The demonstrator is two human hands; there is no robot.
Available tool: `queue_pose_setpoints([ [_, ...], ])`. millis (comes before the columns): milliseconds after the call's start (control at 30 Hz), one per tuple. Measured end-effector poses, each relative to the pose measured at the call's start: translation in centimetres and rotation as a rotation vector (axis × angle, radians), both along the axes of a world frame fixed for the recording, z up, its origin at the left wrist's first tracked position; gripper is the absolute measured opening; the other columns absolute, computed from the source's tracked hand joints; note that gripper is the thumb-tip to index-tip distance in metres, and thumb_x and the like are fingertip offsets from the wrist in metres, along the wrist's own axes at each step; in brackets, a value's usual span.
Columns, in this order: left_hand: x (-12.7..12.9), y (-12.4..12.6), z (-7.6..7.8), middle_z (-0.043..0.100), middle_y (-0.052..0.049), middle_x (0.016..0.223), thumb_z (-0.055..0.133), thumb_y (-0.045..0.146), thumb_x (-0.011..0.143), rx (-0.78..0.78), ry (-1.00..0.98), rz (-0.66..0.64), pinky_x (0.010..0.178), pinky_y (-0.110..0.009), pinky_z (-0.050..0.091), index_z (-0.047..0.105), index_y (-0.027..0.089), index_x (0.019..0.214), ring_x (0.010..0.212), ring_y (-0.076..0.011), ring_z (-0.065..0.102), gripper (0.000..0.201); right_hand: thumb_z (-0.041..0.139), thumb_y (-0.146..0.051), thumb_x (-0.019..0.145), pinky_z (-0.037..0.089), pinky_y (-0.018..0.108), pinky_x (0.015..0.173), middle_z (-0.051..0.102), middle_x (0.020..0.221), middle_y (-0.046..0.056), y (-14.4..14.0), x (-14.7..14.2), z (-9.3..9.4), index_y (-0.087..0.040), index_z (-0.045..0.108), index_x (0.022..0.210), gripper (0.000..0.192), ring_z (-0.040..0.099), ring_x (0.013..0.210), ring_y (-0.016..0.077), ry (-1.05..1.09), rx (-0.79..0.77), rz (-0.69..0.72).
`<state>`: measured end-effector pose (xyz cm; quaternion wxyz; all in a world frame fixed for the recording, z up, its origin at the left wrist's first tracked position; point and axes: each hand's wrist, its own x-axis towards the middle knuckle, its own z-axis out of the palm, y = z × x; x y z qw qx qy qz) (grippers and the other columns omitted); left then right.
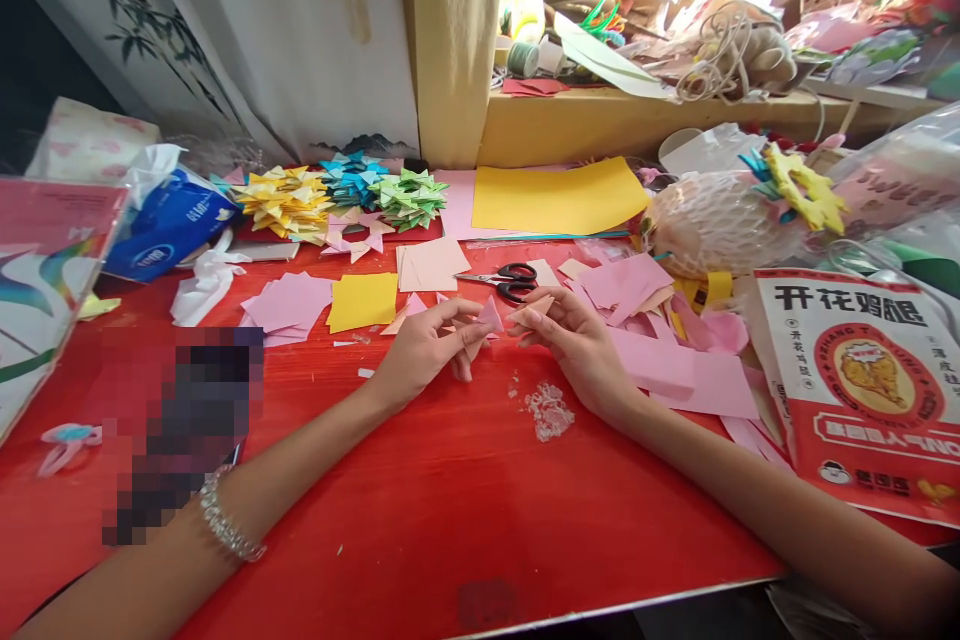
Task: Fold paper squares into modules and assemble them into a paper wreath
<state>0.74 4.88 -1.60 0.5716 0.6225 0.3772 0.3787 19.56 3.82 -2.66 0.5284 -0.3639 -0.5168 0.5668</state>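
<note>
Your left hand [424, 350] and right hand [574, 340] meet low over the red table [450, 520], fingertips pinching a small folded pink paper piece [491, 317] between them — both grips narrow. Just beyond lie black-handled scissors [506, 280], then yellow paper [559, 195] — and folded paper stars [289, 200] farther left.
</note>
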Motion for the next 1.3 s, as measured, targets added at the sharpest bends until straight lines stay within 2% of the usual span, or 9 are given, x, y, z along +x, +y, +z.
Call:
queue_pose_setpoints([
  [167, 0.0, -0.1, 0.1, 0.052, 0.004, 0.063, 0.059, 0.035, 0.082, 0.042, 0.070, 0.047, 0.043, -0.019, 0.043, 0.059, 0.015, 0.086, 0.042, -0.0069, 0.053, 0.021, 0.062, -0.027, 0.080, 0.046, 0.019, 0.050, 0.060, 0.077, -0.002, -0.1, 0.3, 0.1, -0.023, 0.059, 0.096, 0.017, 0.060, 0.062, 0.0095, -0.007, 0.007, 0.011],
  [300, 0.0, -0.1, 0.1, 0.053, 0.004, 0.064, 0.057, 0.035, 0.083, 0.051, 0.072, 0.068, 0.048, -0.020, 0.043, 0.058, 0.015, 0.084, 0.044, -0.0069, 0.054, 0.020, 0.063, -0.024, 0.079, 0.050, 0.023, 0.065, 0.066, 0.094, 0.001, -0.1, 0.3, 0.1, -0.021, 0.069, 0.086, 0.010, 0.060, 0.070, 0.0095, -0.057, 0.001, -0.046],
  [400, -0.1, -0.1, 0.1, 0.052, 0.004, 0.062, 0.056, 0.035, 0.084, 0.047, 0.069, 0.040, 0.048, -0.021, 0.043, 0.058, 0.014, 0.084, 0.044, -0.0071, 0.054, 0.020, 0.062, -0.025, 0.080, 0.047, 0.029, 0.085, 0.065, 0.109, 0.002, -0.2, 0.3, 0.1, -0.024, 0.069, 0.099, 0.021, 0.059, 0.097, 0.0149, -0.023, -0.069, -0.022],
  [500, -0.1, -0.1, 0.2, 0.053, 0.003, 0.064, 0.057, 0.034, 0.083, 0.055, 0.061, 0.023, 0.048, -0.021, 0.044, 0.059, 0.014, 0.084, 0.045, -0.0073, 0.055, 0.021, 0.061, -0.028, 0.081, 0.043, 0.030, 0.092, 0.061, 0.118, 0.003, -0.2, 0.2, 0.1, -0.024, 0.071, 0.094, 0.017, 0.052, 0.113, 0.0175, 0.029, -0.089, -0.016],
  [733, 0.1, -0.4, 0.1, 0.064, 0.000, 0.075, 0.060, 0.033, 0.081, 0.084, 0.064, 0.009, 0.051, -0.022, 0.050, 0.056, 0.016, 0.094, 0.050, -0.0094, 0.060, 0.022, 0.065, -0.023, 0.079, 0.041, 0.026, 0.088, 0.061, 0.099, -0.002, -0.7, 0.1, 0.2, -0.027, 0.063, 0.102, 0.024, 0.055, 0.092, 0.0108, 0.042, -0.126, -0.055],
  [833, 0.1, -0.6, -0.1, 0.067, -0.002, 0.083, 0.059, 0.032, 0.082, 0.128, 0.063, -0.028, 0.054, -0.021, 0.050, 0.057, 0.017, 0.096, 0.057, -0.0102, 0.063, 0.020, 0.061, -0.023, 0.082, 0.043, 0.026, 0.085, 0.058, 0.087, -0.002, -1.0, 0.1, 0.6, -0.021, 0.060, 0.084, 0.003, 0.055, 0.085, 0.0104, 0.037, -0.042, 0.009],
  [1033, -0.1, -1.0, -0.3, 0.066, -0.002, 0.090, 0.054, 0.028, 0.086, 0.343, 0.153, -0.014, 0.057, -0.021, 0.049, 0.061, 0.019, 0.095, 0.056, -0.0064, 0.056, 0.015, 0.056, -0.020, 0.086, 0.046, 0.021, 0.070, 0.058, 0.083, -0.002, -0.9, 0.6, 1.3, -0.021, 0.050, 0.083, 0.006, 0.057, 0.075, 0.0087, -0.059, 0.145, 0.016],
  [1133, 0.0, -1.0, -0.1, 0.065, -0.002, 0.086, 0.054, 0.029, 0.086, 0.439, 0.224, 0.034, 0.056, -0.020, 0.047, 0.061, 0.020, 0.093, 0.060, -0.0079, 0.055, 0.014, 0.056, -0.020, 0.085, 0.047, 0.022, 0.060, 0.061, 0.079, -0.003, -0.9, 0.7, 1.5, -0.025, 0.046, 0.092, 0.014, 0.059, 0.069, 0.0094, -0.021, 0.134, 0.047],
  [1300, 0.0, -1.1, 0.0, 0.065, -0.001, 0.086, 0.051, 0.025, 0.088, 0.520, 0.280, 0.053, 0.061, -0.020, 0.048, 0.059, 0.020, 0.095, 0.067, -0.0089, 0.058, 0.012, 0.056, -0.021, 0.085, 0.053, 0.024, 0.066, 0.062, 0.077, -0.001, -1.0, 0.6, 1.8, -0.026, 0.048, 0.107, 0.024, 0.063, 0.076, 0.0123, 0.038, 0.044, 0.115],
])
